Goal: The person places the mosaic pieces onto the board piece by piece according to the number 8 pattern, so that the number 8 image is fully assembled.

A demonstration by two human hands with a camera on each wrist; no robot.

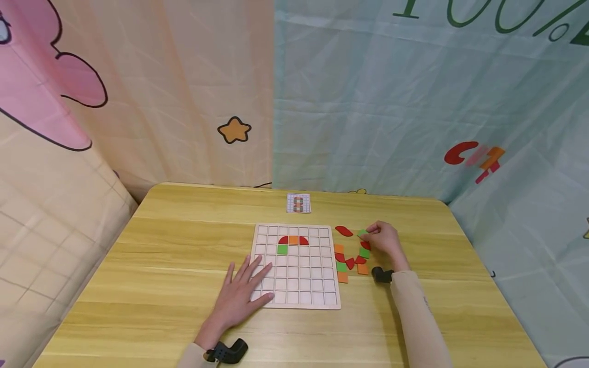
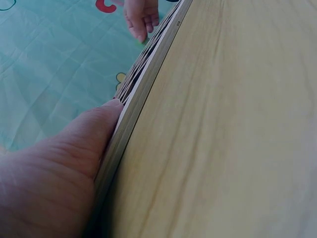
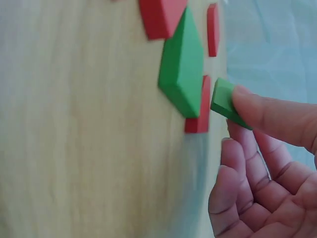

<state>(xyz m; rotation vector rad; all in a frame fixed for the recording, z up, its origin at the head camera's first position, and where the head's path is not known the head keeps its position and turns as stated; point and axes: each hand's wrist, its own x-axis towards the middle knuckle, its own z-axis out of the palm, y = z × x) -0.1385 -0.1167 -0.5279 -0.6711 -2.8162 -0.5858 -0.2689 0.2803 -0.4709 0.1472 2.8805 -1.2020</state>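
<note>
Four flat pieces lie on the white grid board (image 1: 299, 281), in its far part: we find a left red quarter-round (image 1: 283, 240), an orange square (image 1: 293, 240) and a right red quarter-round (image 1: 303, 240) in one row, with a green square (image 1: 282, 249) on the near side of the left one. The left hand (image 1: 239, 296) is spread, its fingers over the board's left edge. The right hand (image 1: 384, 239), right of the board, pinches a green tile (image 3: 224, 96) between thumb and finger. Beside the board's right edge we see loose red, orange and green pieces, among them a red leaf-shaped piece (image 1: 343, 231) and a near orange square (image 1: 342, 277). A small patterned card (image 1: 298, 203) lies beyond the board.

We judge three faults possible. The tile, gripped only over part of its face, could twist or drop should the pinch loosen. The right hand, so near the loose pieces, could knock them if it travelled low. A sideways push by the left hand could slide the board into those pieces and jostle the row; whether the cells are recessed we cannot tell.
</note>
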